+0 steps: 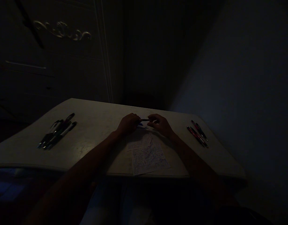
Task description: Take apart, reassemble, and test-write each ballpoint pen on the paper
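Note:
The scene is very dark. My left hand (129,123) is closed on the left end of a slim dark pen (145,120) above the far middle of the table. At the pen's other end, my right hand (160,125) has its fingers curled around the tip, thumb slightly lower. Just below the pen, beside my left fingers, a small blue piece (140,124) shows. A thin dark stick-like part (143,127) lies under it; its kind is unclear. Nearer me lies a sheet of paper (148,159) covered in scribbles, with another paper (139,143) partly beneath or beside it.
On the white table (94,115), a pile of several pens (57,131) lies at the left. Several red and dark pens (197,134) lie at the right. A cabinet with a scroll ornament (61,29) stands behind; a pale wall (246,93) borders the right side.

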Motion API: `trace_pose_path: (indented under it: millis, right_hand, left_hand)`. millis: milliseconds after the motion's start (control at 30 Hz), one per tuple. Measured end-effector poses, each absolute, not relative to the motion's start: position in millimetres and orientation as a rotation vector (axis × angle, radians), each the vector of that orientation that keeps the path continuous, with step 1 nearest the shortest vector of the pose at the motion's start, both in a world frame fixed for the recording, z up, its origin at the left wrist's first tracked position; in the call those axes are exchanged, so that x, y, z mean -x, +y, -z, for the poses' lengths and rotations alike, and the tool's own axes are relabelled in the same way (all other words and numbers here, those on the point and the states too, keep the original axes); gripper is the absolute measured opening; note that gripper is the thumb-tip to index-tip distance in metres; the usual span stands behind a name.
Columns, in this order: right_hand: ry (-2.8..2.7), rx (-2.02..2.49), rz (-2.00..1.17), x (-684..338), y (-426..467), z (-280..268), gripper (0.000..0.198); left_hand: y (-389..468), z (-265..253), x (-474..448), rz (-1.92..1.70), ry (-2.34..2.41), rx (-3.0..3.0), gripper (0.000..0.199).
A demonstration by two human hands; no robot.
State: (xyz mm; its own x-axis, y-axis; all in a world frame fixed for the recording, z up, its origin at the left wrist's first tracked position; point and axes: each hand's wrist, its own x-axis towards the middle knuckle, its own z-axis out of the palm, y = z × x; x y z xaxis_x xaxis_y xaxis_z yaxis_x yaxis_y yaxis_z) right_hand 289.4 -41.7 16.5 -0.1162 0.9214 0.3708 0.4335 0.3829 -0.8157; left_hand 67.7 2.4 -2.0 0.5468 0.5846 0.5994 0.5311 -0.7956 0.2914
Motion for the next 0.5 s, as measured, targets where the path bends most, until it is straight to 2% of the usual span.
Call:
trace_pose_path:
  millis: [267, 500]
  right_hand:
    - [-1.755, 1.313, -0.686, -289.6, -40.8, -10.5, 0.051]
    - [-1.754, 1.278, -0.477, -305.0, -32.8, -10.5, 0.021]
  left_hand:
    - [-0.1, -1.8, -67.0, -1.008, 0.981, -2.700, 0.017]
    - [2.0, -2.9, -69.4, -0.907, 1.095, -2.629, 0.021]
